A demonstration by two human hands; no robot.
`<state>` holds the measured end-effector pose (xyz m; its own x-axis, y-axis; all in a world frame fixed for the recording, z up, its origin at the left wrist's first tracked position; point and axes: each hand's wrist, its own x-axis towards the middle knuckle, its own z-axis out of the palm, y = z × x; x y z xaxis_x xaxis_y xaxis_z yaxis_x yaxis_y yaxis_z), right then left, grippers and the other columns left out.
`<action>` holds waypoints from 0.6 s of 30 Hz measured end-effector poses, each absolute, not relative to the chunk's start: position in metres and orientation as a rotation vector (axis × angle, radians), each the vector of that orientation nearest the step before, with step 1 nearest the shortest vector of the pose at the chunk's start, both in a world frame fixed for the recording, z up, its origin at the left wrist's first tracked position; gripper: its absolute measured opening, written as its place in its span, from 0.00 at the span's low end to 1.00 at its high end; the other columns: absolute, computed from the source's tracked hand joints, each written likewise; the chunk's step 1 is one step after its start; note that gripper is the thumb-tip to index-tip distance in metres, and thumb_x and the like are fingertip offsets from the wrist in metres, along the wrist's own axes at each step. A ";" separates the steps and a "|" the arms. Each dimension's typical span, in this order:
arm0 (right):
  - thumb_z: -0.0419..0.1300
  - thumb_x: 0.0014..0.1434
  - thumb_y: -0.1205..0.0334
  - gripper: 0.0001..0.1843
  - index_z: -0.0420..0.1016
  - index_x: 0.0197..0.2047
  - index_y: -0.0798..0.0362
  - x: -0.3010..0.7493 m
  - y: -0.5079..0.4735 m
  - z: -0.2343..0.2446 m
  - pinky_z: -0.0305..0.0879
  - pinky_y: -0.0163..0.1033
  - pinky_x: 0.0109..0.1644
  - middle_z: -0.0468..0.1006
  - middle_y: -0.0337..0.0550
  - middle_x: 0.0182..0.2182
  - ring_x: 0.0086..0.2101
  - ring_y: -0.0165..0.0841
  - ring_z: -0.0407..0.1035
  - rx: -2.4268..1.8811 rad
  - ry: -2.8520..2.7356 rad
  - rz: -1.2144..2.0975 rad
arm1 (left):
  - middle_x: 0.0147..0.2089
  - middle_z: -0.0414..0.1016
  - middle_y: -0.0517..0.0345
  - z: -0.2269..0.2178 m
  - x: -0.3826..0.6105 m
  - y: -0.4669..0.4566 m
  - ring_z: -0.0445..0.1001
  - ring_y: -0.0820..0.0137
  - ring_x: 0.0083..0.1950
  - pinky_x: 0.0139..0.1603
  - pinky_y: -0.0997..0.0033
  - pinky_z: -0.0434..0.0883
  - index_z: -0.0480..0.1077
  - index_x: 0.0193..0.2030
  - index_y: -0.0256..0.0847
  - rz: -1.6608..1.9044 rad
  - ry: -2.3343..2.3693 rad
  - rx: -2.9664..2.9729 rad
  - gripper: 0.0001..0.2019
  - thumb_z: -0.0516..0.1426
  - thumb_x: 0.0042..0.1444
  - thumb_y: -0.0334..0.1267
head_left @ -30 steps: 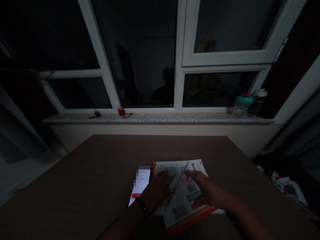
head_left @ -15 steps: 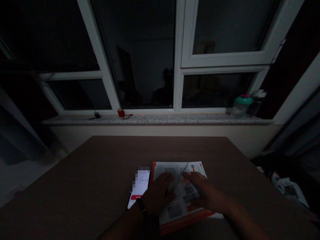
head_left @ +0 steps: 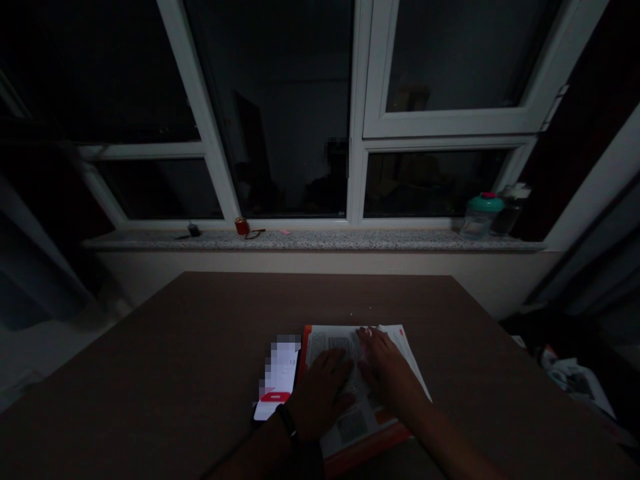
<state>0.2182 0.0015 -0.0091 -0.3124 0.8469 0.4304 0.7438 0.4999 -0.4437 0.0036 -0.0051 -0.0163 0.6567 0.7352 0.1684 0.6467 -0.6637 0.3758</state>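
Note:
An open booklet (head_left: 395, 350) with orange borders and small pictures lies on the dark brown table (head_left: 200, 347), near its front edge. My left hand (head_left: 320, 393) rests flat on the booklet's left page, fingers stretched out, a dark band at the wrist. My right hand (head_left: 385, 373) lies flat over the middle of the booklet, fingers extended toward its top edge, pressing a page down. A lit phone (head_left: 277, 387) with a red button on its screen lies just left of the booklet, touching my left hand's side.
A speckled stone windowsill (head_left: 350, 239) runs behind the table, under dark white-framed windows. On it stand a small red object (head_left: 243, 227) and a teal-lidded bottle (head_left: 479, 212). Crumpled paper or bags (head_left: 575, 383) lie on the floor at the right.
The page that stood lifted under my right hand has come down leftward and now lies flat. My right hand slid left toward the booklet's middle; my left hand barely moved.

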 end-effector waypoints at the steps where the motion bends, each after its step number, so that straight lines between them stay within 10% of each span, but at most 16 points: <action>1: 0.53 0.61 0.69 0.31 0.54 0.67 0.51 0.217 0.002 -0.012 0.59 0.55 0.65 0.65 0.53 0.60 0.62 0.44 0.56 -1.269 -2.127 0.253 | 0.71 0.52 0.50 -0.017 0.004 -0.005 0.51 0.54 0.70 0.67 0.48 0.56 0.54 0.68 0.46 0.449 1.110 2.594 0.29 0.58 0.64 0.41; 18: 0.51 0.65 0.64 0.34 0.43 0.72 0.48 0.223 -0.003 -0.027 0.53 0.51 0.69 0.55 0.47 0.68 0.68 0.40 0.44 -1.360 -2.222 0.346 | 0.71 0.52 0.50 -0.027 0.008 -0.004 0.49 0.60 0.71 0.69 0.51 0.55 0.56 0.67 0.43 0.561 1.255 2.522 0.21 0.47 0.69 0.34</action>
<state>0.2227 -0.0028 -0.0274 -0.3698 0.8833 0.2881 0.7538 0.4665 -0.4628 0.0083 -0.0039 -0.0271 0.5502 0.8054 0.2206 0.7016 -0.5891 0.4009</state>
